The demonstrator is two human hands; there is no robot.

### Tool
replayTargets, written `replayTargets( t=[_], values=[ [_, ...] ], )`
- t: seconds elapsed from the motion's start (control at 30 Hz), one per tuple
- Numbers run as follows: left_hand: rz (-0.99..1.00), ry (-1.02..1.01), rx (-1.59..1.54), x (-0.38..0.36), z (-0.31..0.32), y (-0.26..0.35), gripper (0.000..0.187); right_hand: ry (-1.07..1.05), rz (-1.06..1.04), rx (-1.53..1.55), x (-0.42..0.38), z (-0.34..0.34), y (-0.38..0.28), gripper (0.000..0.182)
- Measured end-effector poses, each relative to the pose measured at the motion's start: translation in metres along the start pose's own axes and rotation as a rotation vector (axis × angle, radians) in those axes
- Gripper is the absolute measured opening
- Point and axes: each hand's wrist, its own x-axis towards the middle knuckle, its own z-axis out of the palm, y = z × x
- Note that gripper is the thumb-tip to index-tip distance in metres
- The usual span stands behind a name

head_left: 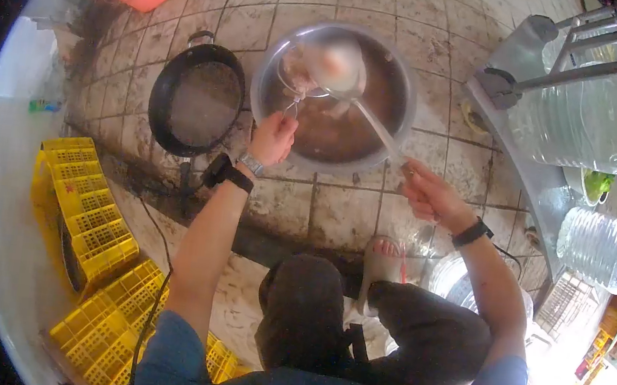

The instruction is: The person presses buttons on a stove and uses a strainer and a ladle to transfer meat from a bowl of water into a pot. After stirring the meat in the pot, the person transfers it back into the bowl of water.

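The left hand (275, 139) is closed around the thin wire handle of what seems to be a small strainer (299, 104), held over the metal basin (410, 105) with some soft, pinkish-brown pieces in it. The right hand (433, 198) is gripping the end of the long handle of a ladle (378, 130); its bowl is blurred and lies close to the strainer, but I cannot tell if they touch. The basin stands on the tiled floor (276, 208), just beside a black pan (200, 104), and contains brownish liquid (329, 142). I judge the ladle is stiff and rather light, heavier at the bowl when full, and perhaps slippery if wet, so the handle's far end needs a firm hold. The strainer's wire may bend a little. The basin is probably heavy, better taken by opposite sides of its rim.
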Motion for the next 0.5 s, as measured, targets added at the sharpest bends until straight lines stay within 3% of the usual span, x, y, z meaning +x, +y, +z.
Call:
replayTargets(
  t=[0.33, 0.5],
  values=[
    [0.045, -0.058, -0.191, -0.002, 0.009, -0.024, 0.020, 0.085, -0.081, -0.140, -0.024, 0.022, -0.035, 0.050],
    [0.061, -0.031, -0.091, -0.009, 0.012, -0.016, 0.020, 0.203, -0.093, -0.250, -0.032, 0.036, -0.050, 0.049]
  ],
)
